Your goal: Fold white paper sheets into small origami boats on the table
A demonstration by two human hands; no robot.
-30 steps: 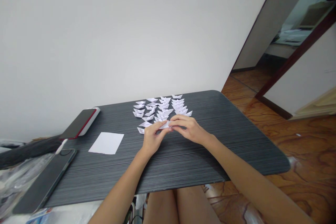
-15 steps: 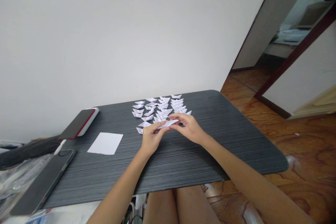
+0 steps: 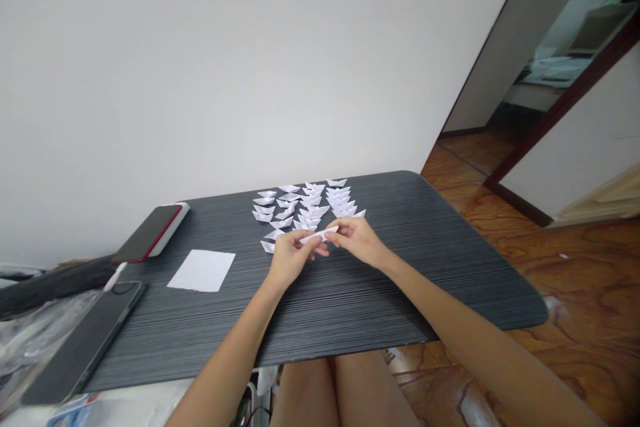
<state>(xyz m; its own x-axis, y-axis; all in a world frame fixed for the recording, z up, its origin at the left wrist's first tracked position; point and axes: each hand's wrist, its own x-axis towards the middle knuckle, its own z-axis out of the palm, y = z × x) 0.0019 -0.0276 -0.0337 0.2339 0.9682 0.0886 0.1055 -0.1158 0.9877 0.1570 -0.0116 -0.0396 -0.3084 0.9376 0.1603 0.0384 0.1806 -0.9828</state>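
Note:
A small folded piece of white paper (image 3: 320,235) is held above the dark table between both hands. My left hand (image 3: 293,255) pinches its left part, thumb on the near side, with other fingertips showing beneath. My right hand (image 3: 357,239) pinches the right end between thumb and fingers. Just beyond the hands stand several folded white paper boats (image 3: 311,213) in rough columns; my left hand partly covers the closest ones. To the left, a flat white sheet of paper (image 3: 201,271) lies on the table.
The dark, wood-grained table (image 3: 400,307) meets a white wall (image 3: 300,67) at the back. At its left lie a phone (image 3: 85,343) with a white cable, and a red-edged dark device (image 3: 150,233) on a white one. Plastic wrapping (image 3: 43,337) sits beyond the left edge.
The folded paper now looks narrower, turned between the fingers. My left fingers have shifted beneath it, and my right thumb and fingers have closed nearer its end.

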